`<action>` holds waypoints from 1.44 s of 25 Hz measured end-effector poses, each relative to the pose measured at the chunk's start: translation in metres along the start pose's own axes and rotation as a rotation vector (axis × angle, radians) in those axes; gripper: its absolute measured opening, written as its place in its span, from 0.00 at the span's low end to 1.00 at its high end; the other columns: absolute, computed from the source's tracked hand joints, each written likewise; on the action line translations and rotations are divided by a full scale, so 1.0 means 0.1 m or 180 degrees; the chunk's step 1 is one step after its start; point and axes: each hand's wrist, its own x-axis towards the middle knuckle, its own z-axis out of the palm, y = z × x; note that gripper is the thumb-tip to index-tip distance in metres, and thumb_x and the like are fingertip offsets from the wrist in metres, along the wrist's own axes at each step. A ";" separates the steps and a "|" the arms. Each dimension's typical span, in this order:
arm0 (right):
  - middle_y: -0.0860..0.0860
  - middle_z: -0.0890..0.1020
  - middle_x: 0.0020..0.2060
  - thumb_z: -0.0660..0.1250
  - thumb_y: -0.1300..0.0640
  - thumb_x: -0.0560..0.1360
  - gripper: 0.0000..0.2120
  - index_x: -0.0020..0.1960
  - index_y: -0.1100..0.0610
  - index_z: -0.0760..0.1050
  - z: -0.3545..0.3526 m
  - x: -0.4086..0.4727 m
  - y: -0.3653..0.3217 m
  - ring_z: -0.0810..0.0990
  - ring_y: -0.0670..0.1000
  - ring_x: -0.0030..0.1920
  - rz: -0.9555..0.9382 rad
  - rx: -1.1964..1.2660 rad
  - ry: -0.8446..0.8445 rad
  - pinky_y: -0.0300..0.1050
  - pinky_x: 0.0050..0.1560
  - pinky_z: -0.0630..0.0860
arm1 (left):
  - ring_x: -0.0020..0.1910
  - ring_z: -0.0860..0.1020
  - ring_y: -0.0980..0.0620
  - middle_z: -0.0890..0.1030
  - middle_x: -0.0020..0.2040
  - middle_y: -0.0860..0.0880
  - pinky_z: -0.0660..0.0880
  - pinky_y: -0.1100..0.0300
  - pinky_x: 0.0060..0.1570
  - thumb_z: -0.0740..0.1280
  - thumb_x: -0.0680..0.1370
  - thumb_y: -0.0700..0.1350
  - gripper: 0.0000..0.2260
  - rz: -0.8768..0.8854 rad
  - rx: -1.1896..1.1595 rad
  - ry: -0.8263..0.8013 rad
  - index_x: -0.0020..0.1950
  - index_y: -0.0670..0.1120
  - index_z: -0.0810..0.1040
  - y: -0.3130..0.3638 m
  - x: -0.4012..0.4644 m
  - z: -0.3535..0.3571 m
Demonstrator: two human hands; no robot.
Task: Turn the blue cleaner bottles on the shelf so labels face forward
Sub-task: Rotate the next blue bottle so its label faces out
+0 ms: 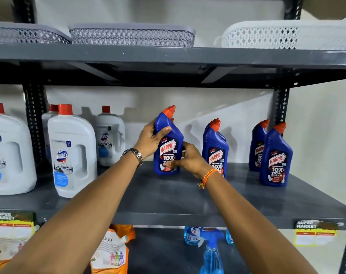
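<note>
Several blue cleaner bottles with orange caps stand on the dark grey shelf (168,196). My left hand (151,138) grips the upper body of the leftmost blue bottle (171,143), whose label faces me. My right hand (189,158) holds the same bottle low on its right side. Another bottle's cap peeks out right behind it. A second blue bottle (214,147) stands just right of my right hand, label forward and partly hidden by my wrist. At the right end a front bottle (276,159) shows its label, with another bottle (258,147) behind it.
Large white bottles with red caps (72,153) fill the left of the shelf. Grey and white baskets (131,35) sit on the shelf above. Below are a blue spray bottle (211,252) and orange pouches (111,252). Price tags (315,233) hang on the shelf edge.
</note>
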 end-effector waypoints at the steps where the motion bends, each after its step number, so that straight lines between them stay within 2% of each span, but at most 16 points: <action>1: 0.56 0.84 0.58 0.82 0.67 0.61 0.35 0.66 0.61 0.74 0.01 0.03 0.03 0.83 0.56 0.58 0.0050 -0.0164 0.0080 0.54 0.61 0.81 | 0.67 0.78 0.43 0.78 0.70 0.43 0.74 0.41 0.67 0.67 0.79 0.46 0.21 -0.0004 -0.0088 -0.0146 0.73 0.49 0.71 -0.05 -0.01 0.00; 3: 0.56 0.84 0.59 0.82 0.66 0.60 0.36 0.66 0.60 0.75 0.06 0.06 0.12 0.83 0.56 0.59 0.0176 -0.0378 0.0162 0.56 0.62 0.80 | 0.70 0.76 0.43 0.75 0.72 0.41 0.72 0.43 0.69 0.68 0.78 0.51 0.27 -0.0088 -0.0240 -0.0203 0.75 0.47 0.69 -0.15 -0.08 0.04; 5: 0.57 0.85 0.58 0.82 0.65 0.60 0.34 0.64 0.61 0.76 0.16 0.05 0.22 0.83 0.57 0.58 0.0292 -0.0564 0.0269 0.54 0.61 0.81 | 0.66 0.78 0.39 0.78 0.68 0.38 0.75 0.41 0.66 0.70 0.70 0.63 0.38 -0.0202 -0.0243 -0.0044 0.74 0.43 0.70 -0.23 -0.17 0.08; 7: 0.57 0.85 0.57 0.83 0.64 0.60 0.32 0.62 0.62 0.77 0.24 0.04 0.30 0.84 0.57 0.57 0.0399 -0.0586 0.0421 0.52 0.59 0.81 | 0.63 0.80 0.38 0.80 0.65 0.38 0.77 0.41 0.63 0.70 0.66 0.68 0.42 -0.0319 -0.0127 0.0107 0.72 0.43 0.71 -0.32 -0.19 0.08; 8: 0.58 0.85 0.57 0.83 0.64 0.60 0.32 0.62 0.63 0.78 0.26 0.05 0.32 0.84 0.57 0.56 0.0434 -0.0543 0.0465 0.52 0.58 0.82 | 0.62 0.80 0.39 0.81 0.64 0.38 0.77 0.41 0.63 0.70 0.68 0.67 0.40 -0.0389 -0.0111 0.0180 0.71 0.43 0.71 -0.37 -0.19 0.06; 11: 0.59 0.85 0.57 0.83 0.63 0.60 0.32 0.62 0.64 0.77 0.28 0.08 0.35 0.84 0.58 0.57 0.0499 -0.0474 0.0408 0.56 0.60 0.81 | 0.61 0.81 0.41 0.82 0.62 0.40 0.76 0.39 0.64 0.66 0.79 0.51 0.21 -0.0708 -0.0137 0.0265 0.70 0.43 0.72 -0.44 -0.15 0.01; 13: 0.59 0.84 0.58 0.82 0.65 0.62 0.31 0.63 0.64 0.77 0.27 0.08 0.38 0.83 0.59 0.58 0.0563 -0.0396 0.0343 0.57 0.61 0.80 | 0.61 0.80 0.41 0.82 0.62 0.41 0.75 0.39 0.64 0.66 0.80 0.47 0.17 -0.1005 0.0387 0.0026 0.68 0.43 0.72 -0.55 -0.19 -0.03; 16: 0.60 0.84 0.57 0.80 0.67 0.64 0.27 0.62 0.65 0.77 0.25 0.03 0.45 0.83 0.59 0.59 0.0661 -0.0389 0.0237 0.55 0.61 0.81 | 0.63 0.79 0.41 0.81 0.64 0.42 0.74 0.43 0.66 0.67 0.79 0.43 0.17 -0.1482 0.1434 -0.0281 0.67 0.43 0.72 -0.79 -0.44 -0.04; 19: 0.61 0.84 0.58 0.80 0.67 0.66 0.27 0.62 0.66 0.77 0.24 -0.01 0.45 0.83 0.59 0.59 0.0656 -0.0439 0.0205 0.56 0.62 0.80 | 0.60 0.80 0.43 0.82 0.63 0.42 0.75 0.49 0.64 0.66 0.80 0.43 0.16 -0.1478 0.1479 -0.0108 0.67 0.42 0.75 -0.91 -0.64 0.00; 21: 0.60 0.84 0.58 0.79 0.67 0.66 0.27 0.63 0.66 0.77 0.22 -0.05 0.41 0.83 0.59 0.60 0.0645 -0.0460 0.0205 0.58 0.63 0.80 | 0.54 0.80 0.47 0.83 0.61 0.43 0.75 0.54 0.57 0.67 0.80 0.44 0.15 -0.1388 0.1589 0.0000 0.66 0.43 0.77 -0.87 -0.68 0.01; 23: 0.59 0.84 0.58 0.80 0.66 0.66 0.27 0.63 0.66 0.77 0.20 -0.14 0.39 0.83 0.59 0.60 0.0670 -0.0412 0.0180 0.57 0.63 0.80 | 0.52 0.80 0.48 0.84 0.59 0.43 0.75 0.55 0.56 0.68 0.79 0.45 0.14 -0.1396 0.1673 -0.0058 0.64 0.43 0.78 -0.81 -0.70 -0.02; 25: 0.59 0.85 0.57 0.81 0.65 0.65 0.27 0.62 0.66 0.77 0.18 -0.28 0.37 0.83 0.58 0.59 0.0618 -0.0328 0.0146 0.58 0.62 0.80 | 0.56 0.82 0.46 0.84 0.59 0.42 0.77 0.50 0.61 0.70 0.78 0.44 0.14 -0.1437 0.1566 -0.0203 0.62 0.41 0.78 -0.75 -0.77 -0.07; 27: 0.58 0.85 0.57 0.82 0.64 0.64 0.27 0.60 0.65 0.78 0.17 -0.44 0.37 0.84 0.57 0.58 0.0436 -0.0238 0.0137 0.56 0.62 0.81 | 0.58 0.82 0.44 0.84 0.58 0.42 0.78 0.45 0.61 0.71 0.77 0.44 0.13 -0.1431 0.1411 -0.0244 0.60 0.41 0.79 -0.68 -0.89 -0.10; 30: 0.56 0.86 0.55 0.82 0.62 0.63 0.27 0.59 0.63 0.80 0.17 -0.63 0.35 0.85 0.53 0.56 0.0258 -0.0221 0.0159 0.53 0.59 0.82 | 0.57 0.83 0.46 0.84 0.57 0.44 0.81 0.47 0.58 0.71 0.77 0.43 0.10 -0.1374 0.1201 -0.0180 0.57 0.43 0.79 -0.61 -1.09 -0.10; 36: 0.56 0.87 0.55 0.82 0.61 0.64 0.26 0.60 0.63 0.80 0.18 -0.77 0.26 0.86 0.51 0.53 0.0308 -0.0257 0.0128 0.48 0.56 0.83 | 0.57 0.82 0.47 0.83 0.58 0.43 0.81 0.51 0.57 0.69 0.78 0.40 0.13 -0.1431 0.0917 -0.0096 0.62 0.40 0.78 -0.46 -1.24 -0.08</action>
